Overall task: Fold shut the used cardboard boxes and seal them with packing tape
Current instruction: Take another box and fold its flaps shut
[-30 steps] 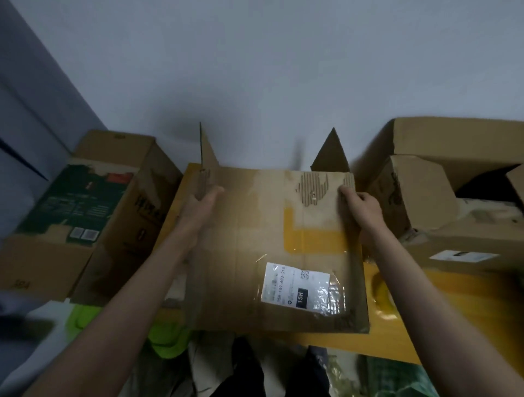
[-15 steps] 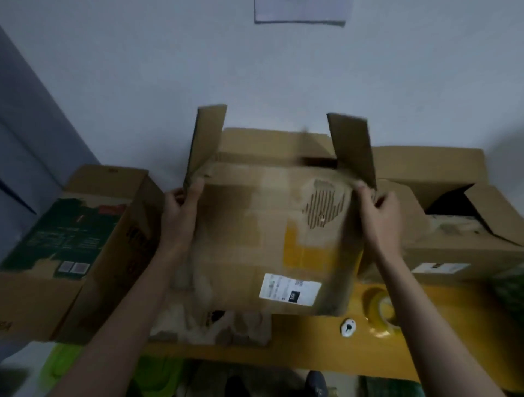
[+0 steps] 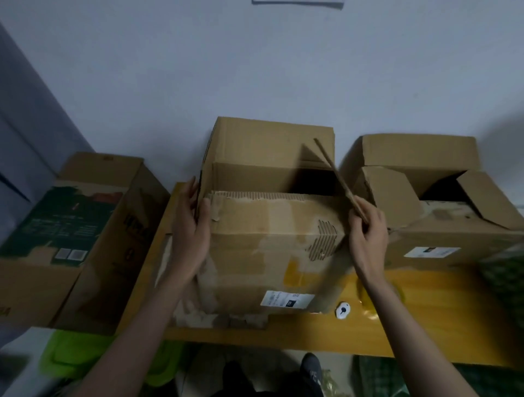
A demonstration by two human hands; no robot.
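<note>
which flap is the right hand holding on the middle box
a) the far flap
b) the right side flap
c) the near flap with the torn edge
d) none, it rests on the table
b: the right hand pinches the right side flap, which stands tilted up over the open middle box.

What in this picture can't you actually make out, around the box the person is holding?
- Inside of the middle box: head view, dark shadow behind the near wall hides any contents.
- Shipping label: print too small and blurred to read.
- Tape roll: mostly hidden behind the right hand and forearm.
- Paper on the wall: cut off by the top edge.
- Left hand: fingertips hidden behind the box's corner.
</note>
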